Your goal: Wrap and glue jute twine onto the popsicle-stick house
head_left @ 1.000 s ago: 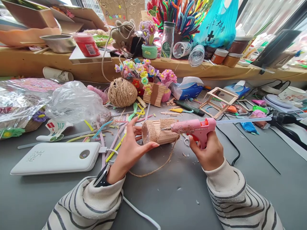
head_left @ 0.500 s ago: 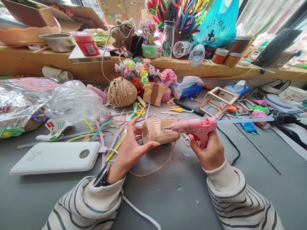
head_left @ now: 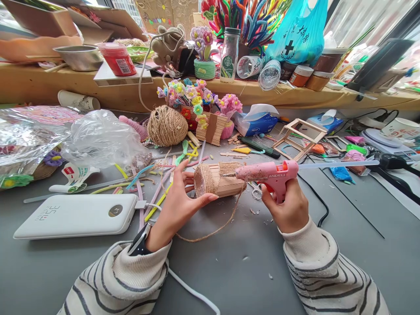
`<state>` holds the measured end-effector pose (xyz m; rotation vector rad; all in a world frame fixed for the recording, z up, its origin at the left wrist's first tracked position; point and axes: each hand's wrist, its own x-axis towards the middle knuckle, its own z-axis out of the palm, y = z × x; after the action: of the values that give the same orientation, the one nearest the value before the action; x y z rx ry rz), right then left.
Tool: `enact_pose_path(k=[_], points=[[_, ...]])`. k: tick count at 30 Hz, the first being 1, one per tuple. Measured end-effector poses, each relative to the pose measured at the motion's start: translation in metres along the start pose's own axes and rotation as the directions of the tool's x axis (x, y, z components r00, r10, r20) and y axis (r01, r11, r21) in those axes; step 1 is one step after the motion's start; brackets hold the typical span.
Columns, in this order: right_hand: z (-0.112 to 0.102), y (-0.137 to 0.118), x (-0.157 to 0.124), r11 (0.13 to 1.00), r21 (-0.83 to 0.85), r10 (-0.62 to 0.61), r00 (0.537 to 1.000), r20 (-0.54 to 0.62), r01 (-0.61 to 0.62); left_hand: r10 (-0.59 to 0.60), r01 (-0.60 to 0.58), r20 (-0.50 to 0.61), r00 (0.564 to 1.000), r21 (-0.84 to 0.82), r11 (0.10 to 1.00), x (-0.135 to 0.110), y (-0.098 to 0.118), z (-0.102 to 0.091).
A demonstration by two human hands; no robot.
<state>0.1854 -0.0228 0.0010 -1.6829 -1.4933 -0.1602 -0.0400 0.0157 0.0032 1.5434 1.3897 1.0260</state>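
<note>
A cup covered in wooden sticks [head_left: 226, 185] lies on its side, with twine wound round its left part and along its top right. My left hand [head_left: 179, 192] grips its left end, thumb in front and fingers behind. Held in my right hand [head_left: 288, 205] is a pink hot glue gun [head_left: 265, 171], its nozzle pointing left at the cup's stick wall, close to the wound twine. Whether the nozzle touches is unclear. A clear glue stick [head_left: 337, 164] juts from the gun's back. Loose twine [head_left: 226, 224] loops from the cup across the table toward my left wrist.
A white power bank [head_left: 77, 216] with a cable lies at left. Behind the cup are a twine ball [head_left: 167, 125], craft flowers [head_left: 193, 94] and a wooden stick frame [head_left: 298, 138]. Scissors [head_left: 256, 191] lie behind the glue gun. A crowded shelf [head_left: 124, 94] runs along the back.
My right hand and the glue gun have shifted slightly to the right. The cup and my left hand stay where they were.
</note>
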Motion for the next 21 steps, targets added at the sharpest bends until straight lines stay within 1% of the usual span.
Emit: enact_pose_path(k=[13,21], points=[[-0.0019,0.0035,0.0021,1.000,-0.011,-0.014,1.000,-0.011,0.014,-0.003,0.003,0.010,1.000,-0.015,1.000,-0.0009,0.0001,0.0003],[-0.0030,0.0035,0.0031,0.998,-0.063,-0.008,1.000,-0.016,0.007,-0.004,0.004,0.003,1.000,-0.026,1.000,-0.0009,0.0003,0.0005]])
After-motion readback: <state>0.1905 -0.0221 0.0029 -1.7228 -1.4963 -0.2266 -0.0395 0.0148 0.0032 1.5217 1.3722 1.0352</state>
